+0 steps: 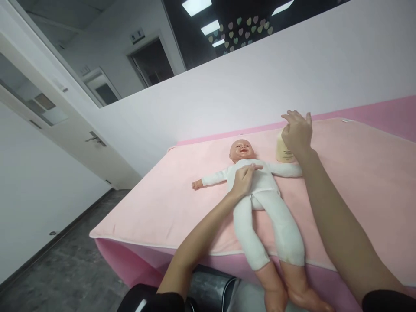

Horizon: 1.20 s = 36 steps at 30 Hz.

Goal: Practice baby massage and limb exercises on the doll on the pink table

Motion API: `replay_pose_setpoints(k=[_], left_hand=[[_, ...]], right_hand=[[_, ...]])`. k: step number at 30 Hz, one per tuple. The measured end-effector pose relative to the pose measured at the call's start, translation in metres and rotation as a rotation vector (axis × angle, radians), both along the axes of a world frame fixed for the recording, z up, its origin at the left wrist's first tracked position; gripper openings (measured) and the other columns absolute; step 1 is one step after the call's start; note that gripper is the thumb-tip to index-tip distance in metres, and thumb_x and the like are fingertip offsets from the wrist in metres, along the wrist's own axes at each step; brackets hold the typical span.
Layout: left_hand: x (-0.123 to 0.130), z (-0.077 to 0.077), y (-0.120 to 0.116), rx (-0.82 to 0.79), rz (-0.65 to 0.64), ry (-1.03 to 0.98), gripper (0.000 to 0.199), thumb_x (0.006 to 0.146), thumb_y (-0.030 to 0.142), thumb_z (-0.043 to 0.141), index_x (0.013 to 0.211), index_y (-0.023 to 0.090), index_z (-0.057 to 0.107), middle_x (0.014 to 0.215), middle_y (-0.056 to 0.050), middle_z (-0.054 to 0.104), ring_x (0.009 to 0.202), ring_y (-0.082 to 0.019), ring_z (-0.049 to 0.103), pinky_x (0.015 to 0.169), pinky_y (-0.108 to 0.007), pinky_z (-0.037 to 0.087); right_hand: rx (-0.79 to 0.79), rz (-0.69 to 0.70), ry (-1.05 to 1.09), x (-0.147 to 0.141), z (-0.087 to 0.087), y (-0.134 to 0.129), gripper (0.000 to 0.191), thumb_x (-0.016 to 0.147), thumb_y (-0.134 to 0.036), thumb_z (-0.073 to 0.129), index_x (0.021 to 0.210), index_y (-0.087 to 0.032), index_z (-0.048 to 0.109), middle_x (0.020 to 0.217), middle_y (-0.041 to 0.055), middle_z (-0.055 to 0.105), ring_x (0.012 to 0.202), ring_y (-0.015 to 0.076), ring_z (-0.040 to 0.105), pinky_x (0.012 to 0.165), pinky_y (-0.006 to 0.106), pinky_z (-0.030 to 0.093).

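Note:
A baby doll (261, 180) in a white cloth body lies on its back, its bare head toward the wall and its lower legs hanging past the near edge. My left hand (243, 180) rests on the doll's torso, with its visible fingers stretched out and nothing seen in them. At the right, my right hand (297, 133) is raised with its fingers apart. It partly covers a pale yellow bottle (283, 151) with small dark print, which stands beside the doll's head. The bottle's top is hidden, so I cannot tell whether the hand touches it.
A pink blanket (188, 195) covers the table, over a darker pink cover (130, 255). Behind runs a white wall (227, 99) with a window above. A door (94, 138) stands at the left. A black leathery object (211, 286) sits below the near edge.

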<state>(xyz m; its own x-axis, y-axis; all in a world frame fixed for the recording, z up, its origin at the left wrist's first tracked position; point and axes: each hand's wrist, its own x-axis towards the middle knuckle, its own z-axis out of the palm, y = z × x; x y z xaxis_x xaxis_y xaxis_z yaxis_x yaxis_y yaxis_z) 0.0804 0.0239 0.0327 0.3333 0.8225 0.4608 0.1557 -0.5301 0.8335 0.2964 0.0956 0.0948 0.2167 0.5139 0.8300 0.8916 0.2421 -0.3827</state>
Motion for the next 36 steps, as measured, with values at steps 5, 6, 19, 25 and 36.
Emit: replay_pose_setpoints(k=[5, 6, 19, 25, 36], left_hand=[[-0.015, -0.01, -0.002, 0.101, 0.011, 0.145, 0.05, 0.096, 0.042, 0.032, 0.091, 0.015, 0.073, 0.098, -0.007, 0.074, 0.096, -0.018, 0.065, 0.095, -0.033, 0.046], [-0.015, -0.009, -0.001, 0.155, -0.033, 0.235, 0.047, 0.096, 0.04, 0.033, 0.093, 0.016, 0.073, 0.1, -0.006, 0.074, 0.099, -0.017, 0.065, 0.097, -0.033, 0.045], [-0.026, -0.009, 0.001, 0.211, 0.18, 0.744, 0.047, 0.094, 0.046, 0.039, 0.135, 0.029, 0.05, 0.153, -0.003, 0.036, 0.143, -0.021, 0.029, 0.118, -0.052, 0.019], [-0.034, -0.02, 0.018, 0.161, 0.34, 0.492, 0.042, 0.092, 0.035, 0.044, 0.127, 0.019, 0.059, 0.141, -0.008, 0.052, 0.132, -0.02, 0.046, 0.115, -0.039, 0.033], [-0.061, -0.036, 0.051, 0.258, 0.17, 0.361, 0.035, 0.094, 0.031, 0.043, 0.123, 0.022, 0.062, 0.13, -0.003, 0.061, 0.126, -0.016, 0.051, 0.111, -0.036, 0.038]], right_hand=[[0.133, 0.047, -0.009, -0.023, 0.029, -0.026, 0.039, 0.082, -0.012, 0.036, 0.104, -0.02, 0.067, 0.109, 0.0088, 0.068, 0.106, 0.0237, 0.061, 0.112, 0.051, 0.027], [0.144, 0.076, -0.005, -0.031, 0.033, -0.032, 0.037, 0.083, -0.013, 0.036, 0.101, -0.021, 0.067, 0.103, 0.0081, 0.07, 0.101, 0.0234, 0.062, 0.11, 0.05, 0.03], [-0.23, 0.568, 0.082, -0.093, -0.074, -0.08, 0.026, 0.077, -0.018, 0.045, 0.082, -0.021, 0.07, 0.092, 0.0058, 0.072, 0.089, 0.0223, 0.065, 0.085, 0.038, 0.05], [-0.201, 0.568, 0.362, -0.084, -0.091, -0.079, 0.02, 0.078, -0.026, 0.05, 0.079, -0.02, 0.069, 0.094, 0.0076, 0.07, 0.091, 0.0221, 0.065, 0.084, 0.04, 0.053], [-0.416, 1.07, 0.228, -0.092, -0.079, -0.102, 0.021, 0.078, -0.02, 0.052, 0.067, -0.022, 0.071, 0.079, 0.0009, 0.073, 0.087, 0.0205, 0.071, 0.104, 0.046, 0.045]])
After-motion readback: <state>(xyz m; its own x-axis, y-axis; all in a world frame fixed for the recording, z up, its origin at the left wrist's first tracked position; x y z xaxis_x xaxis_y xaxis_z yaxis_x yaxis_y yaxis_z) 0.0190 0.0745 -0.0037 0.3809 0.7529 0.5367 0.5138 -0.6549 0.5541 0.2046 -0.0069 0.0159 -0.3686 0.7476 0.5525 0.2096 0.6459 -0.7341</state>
